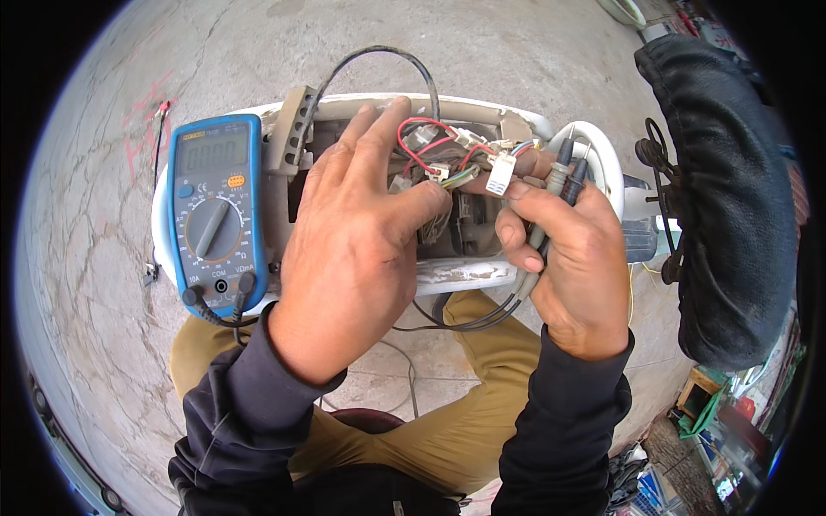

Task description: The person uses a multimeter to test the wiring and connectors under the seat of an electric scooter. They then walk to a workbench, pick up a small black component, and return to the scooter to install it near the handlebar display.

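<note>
- The right hand (pixel 572 249) is closed around two test probes (pixel 557 179), their tips pointing up and away from the wiring; its fingertips also seem to pinch a white connector (pixel 501 174) at the near end of the wires.
- The left hand (pixel 348 206) is spread wide over the open compartment, thumb resting against the wire bundle (pixel 426 155); whether it presses or holds any wire, I cannot tell.
- The white connector sits above the compartment of the white-rimmed housing (pixel 469 273), just beside the probes.
- Done, as far as it shows: the compartment is open, wires and plugs are exposed, and both leads are plugged into the blue multimeter (pixel 179 224) at the housing's left end.
- Left, I judge: neither probe tip touches a contact, so the electrical check looks prepared rather than made.
- Hard to make out: the display (pixel 213 153) is too faint to read, the left palm covers part of the compartment, and the connector's far side is hidden.
</note>
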`<state>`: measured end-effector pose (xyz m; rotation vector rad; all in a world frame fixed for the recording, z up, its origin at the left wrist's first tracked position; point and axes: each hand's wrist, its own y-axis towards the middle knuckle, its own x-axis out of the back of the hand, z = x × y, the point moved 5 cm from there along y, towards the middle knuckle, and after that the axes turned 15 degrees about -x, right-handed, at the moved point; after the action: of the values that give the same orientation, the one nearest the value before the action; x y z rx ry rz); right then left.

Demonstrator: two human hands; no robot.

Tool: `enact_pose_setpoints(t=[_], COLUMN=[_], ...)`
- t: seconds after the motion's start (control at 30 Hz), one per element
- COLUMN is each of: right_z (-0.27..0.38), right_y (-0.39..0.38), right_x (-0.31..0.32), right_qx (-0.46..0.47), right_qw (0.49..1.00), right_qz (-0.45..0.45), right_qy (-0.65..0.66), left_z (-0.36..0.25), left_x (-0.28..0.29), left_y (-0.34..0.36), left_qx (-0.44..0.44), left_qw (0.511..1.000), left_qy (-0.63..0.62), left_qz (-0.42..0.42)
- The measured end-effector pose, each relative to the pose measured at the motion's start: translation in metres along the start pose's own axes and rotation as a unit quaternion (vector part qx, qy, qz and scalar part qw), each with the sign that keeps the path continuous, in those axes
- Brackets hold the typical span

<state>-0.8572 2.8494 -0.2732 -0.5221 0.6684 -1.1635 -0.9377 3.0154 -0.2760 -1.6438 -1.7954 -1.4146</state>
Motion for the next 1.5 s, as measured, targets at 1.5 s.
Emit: enact_pose_setpoints(t=[1.5], right_z=[-0.009], right_y=[-0.001], right_x=[-0.006], right_qx=[0.000], right_qw=[0.968], right_qz=[-0.012], right_qy=[-0.250], left_z=[-0.005], left_x=[0.008], left_y=[-0.003], left_qx=[0.010], left_qw=[0.999], left_qy=[-0.031], left_qz=[0.028])
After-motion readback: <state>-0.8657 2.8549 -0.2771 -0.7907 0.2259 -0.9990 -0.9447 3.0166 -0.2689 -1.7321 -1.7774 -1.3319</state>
